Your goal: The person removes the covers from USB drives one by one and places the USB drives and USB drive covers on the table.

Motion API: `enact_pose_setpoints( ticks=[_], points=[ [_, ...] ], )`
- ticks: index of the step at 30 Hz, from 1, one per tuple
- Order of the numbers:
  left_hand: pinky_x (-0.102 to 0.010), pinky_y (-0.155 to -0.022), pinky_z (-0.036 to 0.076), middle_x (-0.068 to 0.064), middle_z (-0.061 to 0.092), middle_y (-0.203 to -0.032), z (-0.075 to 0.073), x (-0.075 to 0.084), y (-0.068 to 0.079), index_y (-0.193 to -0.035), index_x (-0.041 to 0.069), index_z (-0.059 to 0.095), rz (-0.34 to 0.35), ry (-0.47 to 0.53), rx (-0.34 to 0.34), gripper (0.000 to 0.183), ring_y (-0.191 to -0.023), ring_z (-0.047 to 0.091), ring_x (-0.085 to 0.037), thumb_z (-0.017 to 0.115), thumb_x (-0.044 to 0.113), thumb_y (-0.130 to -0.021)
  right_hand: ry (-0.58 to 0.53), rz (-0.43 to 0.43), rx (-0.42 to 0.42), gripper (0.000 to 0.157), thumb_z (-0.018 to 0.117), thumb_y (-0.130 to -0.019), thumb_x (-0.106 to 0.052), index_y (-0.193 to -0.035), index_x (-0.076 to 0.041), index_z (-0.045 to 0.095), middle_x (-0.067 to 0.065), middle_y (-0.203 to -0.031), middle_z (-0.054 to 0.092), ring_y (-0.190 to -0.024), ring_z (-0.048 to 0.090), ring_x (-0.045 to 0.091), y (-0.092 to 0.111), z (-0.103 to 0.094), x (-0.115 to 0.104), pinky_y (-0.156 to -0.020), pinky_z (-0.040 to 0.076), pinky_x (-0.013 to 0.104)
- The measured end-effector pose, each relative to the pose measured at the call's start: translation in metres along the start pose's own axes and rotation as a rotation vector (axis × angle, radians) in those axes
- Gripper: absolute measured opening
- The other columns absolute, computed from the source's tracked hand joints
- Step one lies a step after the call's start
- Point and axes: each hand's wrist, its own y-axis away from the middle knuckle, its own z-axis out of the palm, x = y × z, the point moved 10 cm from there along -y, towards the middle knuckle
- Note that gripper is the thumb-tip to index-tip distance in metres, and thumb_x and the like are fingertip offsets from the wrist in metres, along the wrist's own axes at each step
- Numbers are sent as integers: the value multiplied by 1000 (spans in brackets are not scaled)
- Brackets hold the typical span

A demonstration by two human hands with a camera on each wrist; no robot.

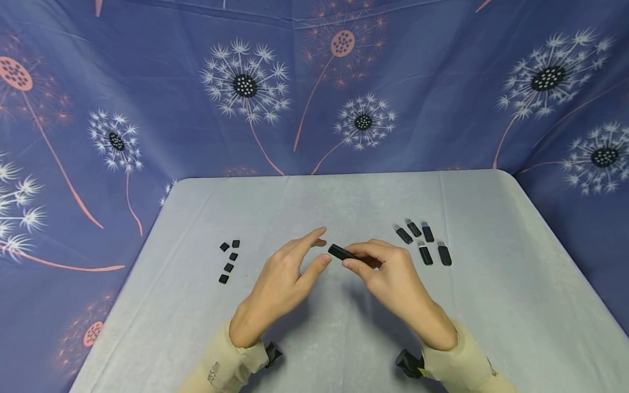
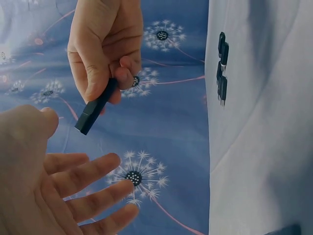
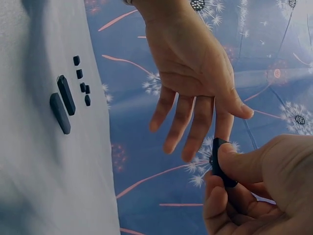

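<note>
Between thumb and fingers, my right hand [image 1: 393,270] pinches a black USB flash drive [image 1: 339,251]. Its front end points toward my left hand [image 1: 282,278]. A thin seam shows near that end of the flash drive [image 2: 96,107] in the left wrist view. My left hand, fingers spread and palm turned toward the drive, holds nothing. A small gap separates its thumb from the drive's tip in the head view. The rear part of the drive is hidden by my right fingers.
Several black flash drives [image 1: 425,254] with bare plugs lie right of my hands. Several small black caps [image 1: 229,267] lie on the left of the grey-clothed table [image 1: 162,327]. Two longer black pieces [image 3: 66,95] show in the right wrist view. A blue dandelion-print curtain [image 1: 162,82] surrounds the table.
</note>
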Motion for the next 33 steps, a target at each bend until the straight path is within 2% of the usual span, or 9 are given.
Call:
enact_pose_setpoints(
  ticks=[7, 17, 27, 33],
  points=[
    [-41, -97, 57, 2, 71, -128, -1, 3, 0, -154, 19, 47, 11, 12, 13, 53, -119, 68, -17, 56, 40, -107, -28, 17, 29, 15, 85, -84, -10, -97, -15, 81, -7, -86, 75, -69, 64, 6, 0, -2, -1, -63, 54, 24],
    [-40, -99, 56, -4, 73, -123, -6, 13, -1, -144, 14, 59, 83, 57, 68, 42, -117, 69, -18, 60, 32, -106, -33, 21, 38, 15, 87, -82, -10, -95, -15, 80, -7, -86, 75, -68, 64, 6, -1, -3, -5, -61, 54, 23],
    [-34, -98, 57, -5, 74, -121, -5, 22, 0, -133, 9, 67, 151, 69, 65, 34, -116, 69, -16, 64, 25, -103, -22, -45, 38, 17, 87, -82, -9, -94, -17, 80, -9, -85, 74, -70, 63, 4, 2, -3, -13, -63, 55, 23],
    [-27, -94, 57, 0, 75, -116, -4, 24, 2, -122, 12, 73, 170, 73, 63, 25, -111, 71, -13, 64, 26, -104, -26, -68, 24, 16, 86, -82, -7, -93, -16, 79, -8, -86, 74, -72, 64, 4, 5, -2, -16, -64, 56, 23]
  ],
)
